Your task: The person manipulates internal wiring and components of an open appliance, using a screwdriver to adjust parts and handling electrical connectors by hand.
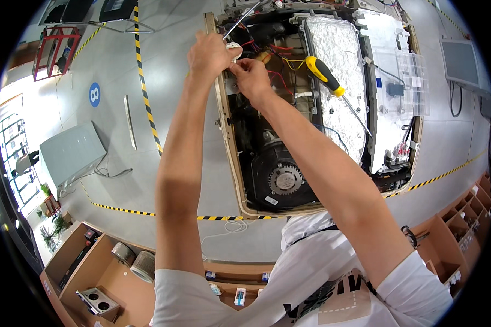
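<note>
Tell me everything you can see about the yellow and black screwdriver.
The screwdriver has a thick, rounded yellow and black handle, plastic or rubber by its look, and a slim, straight metal shaft. It lies slantwise over the crinkled silver covering, handle toward the upper left, shaft pointing to the lower right near the covering's right edge. Neither the left hand nor the right hand touches it. The tip's shape is too small to tell.

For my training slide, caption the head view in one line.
Left hand and right hand meet at a small white part over an open machine; a yellow-handled screwdriver lies across silver foil.
</note>
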`<control>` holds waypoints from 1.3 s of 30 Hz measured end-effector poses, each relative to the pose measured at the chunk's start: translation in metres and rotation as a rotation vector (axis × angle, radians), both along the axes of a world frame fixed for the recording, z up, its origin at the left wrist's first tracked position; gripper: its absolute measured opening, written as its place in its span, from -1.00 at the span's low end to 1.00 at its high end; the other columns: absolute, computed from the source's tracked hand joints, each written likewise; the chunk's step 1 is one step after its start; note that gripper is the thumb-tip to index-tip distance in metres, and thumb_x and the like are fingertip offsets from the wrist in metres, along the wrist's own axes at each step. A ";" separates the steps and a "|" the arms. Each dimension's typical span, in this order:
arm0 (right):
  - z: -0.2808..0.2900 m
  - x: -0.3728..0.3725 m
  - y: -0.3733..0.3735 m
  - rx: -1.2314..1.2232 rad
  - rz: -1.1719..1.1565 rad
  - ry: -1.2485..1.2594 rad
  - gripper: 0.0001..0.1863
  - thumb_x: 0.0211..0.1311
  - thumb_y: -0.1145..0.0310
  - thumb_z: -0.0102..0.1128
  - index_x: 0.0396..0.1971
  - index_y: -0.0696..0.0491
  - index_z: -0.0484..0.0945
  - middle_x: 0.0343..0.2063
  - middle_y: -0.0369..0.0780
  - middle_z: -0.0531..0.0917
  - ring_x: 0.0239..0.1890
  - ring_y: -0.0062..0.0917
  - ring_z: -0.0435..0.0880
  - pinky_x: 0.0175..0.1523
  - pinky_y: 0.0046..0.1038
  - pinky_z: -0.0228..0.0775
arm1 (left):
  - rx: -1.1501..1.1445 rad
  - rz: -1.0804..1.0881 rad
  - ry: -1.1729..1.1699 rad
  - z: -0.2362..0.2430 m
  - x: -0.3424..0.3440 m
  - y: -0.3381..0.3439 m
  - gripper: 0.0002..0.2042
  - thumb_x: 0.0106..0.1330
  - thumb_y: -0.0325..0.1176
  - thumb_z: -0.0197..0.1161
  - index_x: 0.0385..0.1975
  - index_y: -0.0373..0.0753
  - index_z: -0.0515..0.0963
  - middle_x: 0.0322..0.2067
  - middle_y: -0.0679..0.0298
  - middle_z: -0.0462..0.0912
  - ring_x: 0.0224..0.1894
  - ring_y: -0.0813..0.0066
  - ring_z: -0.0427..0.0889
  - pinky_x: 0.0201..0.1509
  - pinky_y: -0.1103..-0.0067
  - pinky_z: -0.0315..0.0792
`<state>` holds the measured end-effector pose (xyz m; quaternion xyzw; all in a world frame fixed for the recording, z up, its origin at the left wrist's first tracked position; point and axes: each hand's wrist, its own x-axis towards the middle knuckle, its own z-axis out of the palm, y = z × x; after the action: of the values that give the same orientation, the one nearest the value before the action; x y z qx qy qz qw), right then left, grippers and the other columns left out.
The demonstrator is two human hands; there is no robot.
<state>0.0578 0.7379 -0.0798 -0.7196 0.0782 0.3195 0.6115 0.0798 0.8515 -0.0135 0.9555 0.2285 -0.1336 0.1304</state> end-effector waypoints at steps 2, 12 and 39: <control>0.000 -0.003 0.004 -0.011 -0.046 0.024 -0.71 0.19 0.23 0.31 -0.44 0.20 0.63 -0.54 -0.16 0.65 -0.48 -0.49 0.58 -0.27 -0.39 0.42 | -0.036 -0.007 0.041 0.003 0.001 0.000 -0.47 0.01 0.12 0.40 -0.19 -0.22 0.68 -0.11 0.00 0.53 -0.16 0.07 0.65 -0.05 0.30 0.51; 0.010 0.001 -0.003 0.008 -0.023 0.032 -0.70 0.17 0.20 0.31 -0.39 0.19 0.66 -0.51 -0.13 0.69 -0.45 -0.45 0.66 -0.26 -0.36 0.45 | -0.014 0.001 -0.018 -0.005 -0.001 0.005 -0.45 -0.02 0.15 0.41 -0.24 -0.24 0.67 -0.13 0.00 0.54 -0.17 0.10 0.66 -0.09 0.31 0.51; 0.032 0.025 -0.001 0.203 0.037 0.448 -0.74 0.15 0.09 0.17 -0.63 -0.14 0.45 -0.63 -0.50 0.40 -0.59 -0.75 0.27 -0.41 -0.59 0.02 | -0.025 -0.062 -0.082 -0.007 -0.002 0.006 -0.55 0.06 0.14 0.36 -0.40 -0.19 0.66 -0.24 0.06 0.63 -0.01 0.14 0.55 -0.04 0.31 0.47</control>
<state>0.0830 0.7371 -0.0475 -0.5669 0.1660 0.4886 0.6421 0.0776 0.8576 -0.0210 0.9651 0.1914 -0.1013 0.1474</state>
